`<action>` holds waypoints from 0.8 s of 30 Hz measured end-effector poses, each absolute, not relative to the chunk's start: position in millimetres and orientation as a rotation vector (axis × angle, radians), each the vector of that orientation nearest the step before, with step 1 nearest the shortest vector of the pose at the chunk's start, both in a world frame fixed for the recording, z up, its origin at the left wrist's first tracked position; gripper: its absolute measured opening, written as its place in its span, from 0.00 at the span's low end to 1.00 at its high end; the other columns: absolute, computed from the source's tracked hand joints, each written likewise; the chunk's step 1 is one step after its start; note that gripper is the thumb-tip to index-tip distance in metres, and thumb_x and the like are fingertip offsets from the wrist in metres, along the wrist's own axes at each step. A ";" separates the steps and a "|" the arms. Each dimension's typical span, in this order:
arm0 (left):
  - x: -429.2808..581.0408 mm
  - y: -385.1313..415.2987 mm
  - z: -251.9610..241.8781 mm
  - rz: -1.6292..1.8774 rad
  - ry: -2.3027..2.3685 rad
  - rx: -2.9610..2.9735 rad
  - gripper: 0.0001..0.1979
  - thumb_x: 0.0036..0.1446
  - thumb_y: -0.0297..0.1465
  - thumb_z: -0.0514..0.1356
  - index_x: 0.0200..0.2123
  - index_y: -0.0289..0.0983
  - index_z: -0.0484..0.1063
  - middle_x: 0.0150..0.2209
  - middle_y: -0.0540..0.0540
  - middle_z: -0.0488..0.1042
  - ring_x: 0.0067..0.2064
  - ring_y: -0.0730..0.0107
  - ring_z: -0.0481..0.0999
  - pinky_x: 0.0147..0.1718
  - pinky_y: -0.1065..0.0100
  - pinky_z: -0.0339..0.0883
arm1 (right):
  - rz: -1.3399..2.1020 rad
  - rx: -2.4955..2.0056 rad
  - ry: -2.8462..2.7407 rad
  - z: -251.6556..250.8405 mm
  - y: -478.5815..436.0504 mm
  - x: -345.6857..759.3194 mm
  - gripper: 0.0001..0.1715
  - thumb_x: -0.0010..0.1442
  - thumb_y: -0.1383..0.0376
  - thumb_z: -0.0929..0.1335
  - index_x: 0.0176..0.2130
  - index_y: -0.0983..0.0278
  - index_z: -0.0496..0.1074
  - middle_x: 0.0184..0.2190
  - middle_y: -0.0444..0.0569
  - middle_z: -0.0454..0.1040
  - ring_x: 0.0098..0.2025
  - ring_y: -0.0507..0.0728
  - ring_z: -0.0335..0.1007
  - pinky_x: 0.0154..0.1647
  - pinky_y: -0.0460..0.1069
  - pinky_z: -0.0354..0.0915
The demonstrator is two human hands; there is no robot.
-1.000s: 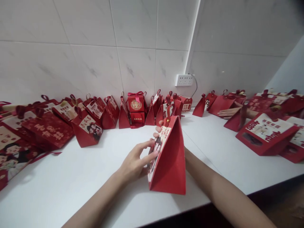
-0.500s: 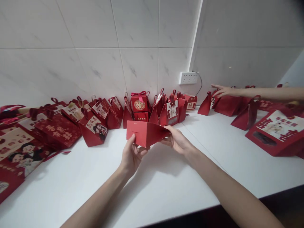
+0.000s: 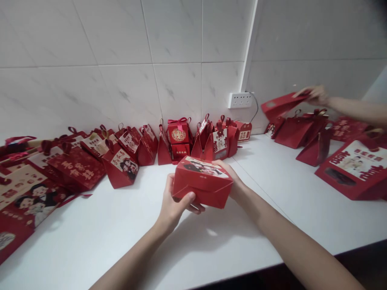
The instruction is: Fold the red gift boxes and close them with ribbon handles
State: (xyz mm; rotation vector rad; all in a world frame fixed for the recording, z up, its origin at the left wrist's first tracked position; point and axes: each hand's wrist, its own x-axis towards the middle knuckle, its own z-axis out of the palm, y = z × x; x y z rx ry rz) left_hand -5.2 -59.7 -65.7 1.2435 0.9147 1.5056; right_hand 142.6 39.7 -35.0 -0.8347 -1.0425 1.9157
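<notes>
Between my two hands, above the white counter, is a red gift box (image 3: 203,183) with a printed picture on its upper face. It is tilted so that its folded bottom faces me. My left hand (image 3: 177,201) grips the box's left side, thumb pressed on the bottom and fingers beneath. My right hand (image 3: 231,177) is wrapped round the right side, and its fingers are mostly hidden behind the box. Just beyond stand several finished-looking red boxes, among them one with a double-happiness print (image 3: 218,144) and a square stack with a bow (image 3: 178,133).
Many red gift boxes (image 3: 77,167) crowd the left side of the white counter (image 3: 121,233). More boxes (image 3: 355,169) stand at the right, where another person's hand (image 3: 316,96) holds up a red box (image 3: 281,105). A socket strip (image 3: 241,100) is on the tiled wall.
The box in my hands has turned so its bottom and printed face show, and it sits slightly further right and lower. The other person's hand has lifted a red box from the right group.
</notes>
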 end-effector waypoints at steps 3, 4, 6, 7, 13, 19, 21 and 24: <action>-6.1 -57.9 -70.2 1.530 0.789 1.309 0.33 0.46 0.53 0.63 0.47 0.39 0.57 0.39 0.42 0.77 0.33 0.60 0.80 0.29 0.64 0.76 | 1.790 -0.801 -1.015 -26.7 35.3 148.6 0.08 0.51 0.61 0.65 0.27 0.64 0.68 0.20 0.46 0.72 0.23 0.55 0.69 0.28 0.48 0.66; -5.7 -57.0 -71.0 1.535 0.766 1.323 0.35 0.45 0.55 0.62 0.48 0.39 0.58 0.43 0.41 0.76 0.38 0.58 0.79 0.33 0.63 0.76 | 1.666 -0.772 -1.031 -25.3 33.9 151.3 0.08 0.51 0.60 0.67 0.27 0.63 0.68 0.20 0.44 0.72 0.22 0.54 0.67 0.27 0.47 0.65; -3.9 -55.7 -71.7 1.520 0.826 1.360 0.32 0.49 0.53 0.61 0.50 0.41 0.58 0.50 0.40 0.73 0.46 0.58 0.77 0.40 0.62 0.75 | 1.365 -0.682 -1.107 -25.0 31.5 156.0 0.11 0.50 0.59 0.71 0.26 0.62 0.66 0.20 0.41 0.69 0.21 0.51 0.64 0.26 0.46 0.62; -2.5 -55.6 -71.7 1.511 0.887 1.386 0.29 0.52 0.48 0.62 0.51 0.41 0.57 0.51 0.41 0.72 0.48 0.59 0.75 0.44 0.63 0.73 | 1.231 -0.639 -1.161 -25.9 30.5 157.8 0.13 0.49 0.58 0.72 0.26 0.62 0.66 0.20 0.40 0.68 0.21 0.51 0.62 0.25 0.46 0.61; 0.6 -57.3 -74.8 1.527 1.018 1.539 0.21 0.58 0.36 0.60 0.50 0.41 0.53 0.50 0.41 0.71 0.49 0.64 0.73 0.51 0.62 0.68 | 0.953 -0.572 -1.370 -31.8 24.9 159.3 0.12 0.53 0.57 0.70 0.27 0.61 0.65 0.21 0.40 0.63 0.23 0.50 0.57 0.26 0.46 0.57; -2.3 -55.7 -81.6 1.556 1.121 1.632 0.21 0.57 0.35 0.61 0.49 0.41 0.55 0.47 0.43 0.69 0.48 0.65 0.72 0.49 0.64 0.67 | 0.931 -0.506 -1.407 -30.8 22.7 159.8 0.11 0.55 0.59 0.69 0.28 0.61 0.66 0.21 0.39 0.63 0.24 0.50 0.57 0.26 0.46 0.55; -2.0 -55.6 -80.9 1.596 1.116 1.615 0.22 0.56 0.36 0.62 0.48 0.41 0.55 0.46 0.44 0.69 0.47 0.65 0.72 0.47 0.65 0.68 | 0.922 -0.496 -1.428 -31.3 21.8 158.8 0.10 0.56 0.60 0.69 0.28 0.61 0.66 0.22 0.39 0.63 0.24 0.49 0.57 0.26 0.46 0.55; -1.9 -56.3 -73.0 1.784 1.102 1.500 0.22 0.54 0.39 0.63 0.46 0.41 0.56 0.44 0.46 0.70 0.46 0.66 0.73 0.44 0.67 0.68 | 0.901 -0.478 -1.524 -33.8 18.6 154.5 0.10 0.56 0.61 0.69 0.27 0.62 0.65 0.22 0.40 0.62 0.25 0.49 0.57 0.25 0.45 0.56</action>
